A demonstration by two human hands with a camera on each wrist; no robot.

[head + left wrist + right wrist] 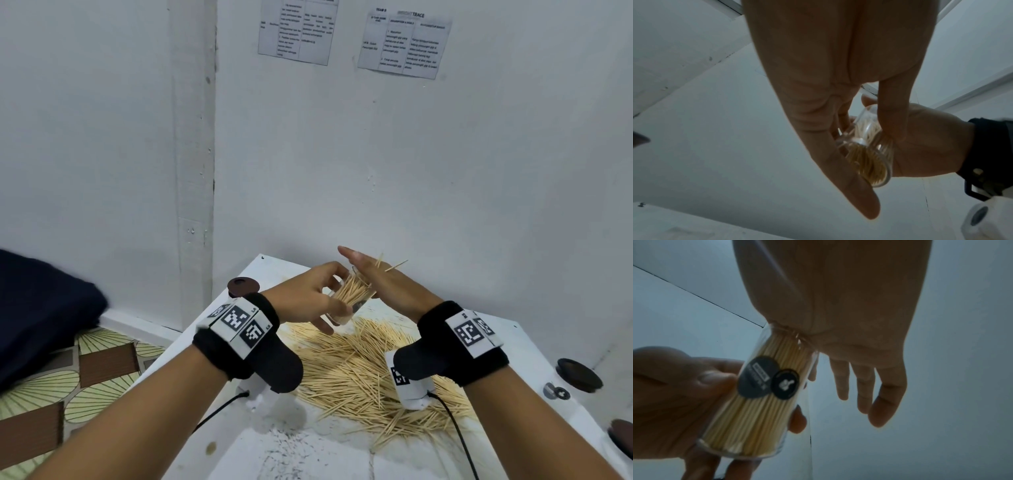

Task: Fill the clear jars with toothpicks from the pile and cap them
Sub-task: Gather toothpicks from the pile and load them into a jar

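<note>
My spot: bare workroom corner, white walls (445, 154), printed instruction sheets (404, 44) taped up, small white table (308, 452), patterned floor (68, 387).

My head camera looks forward and down from above at the table (342, 459). Each wrist camera sits very close beneath its palm, facing upward along the fingers. All three views share the jar (346, 301) (869, 155) (760, 402).
</note>
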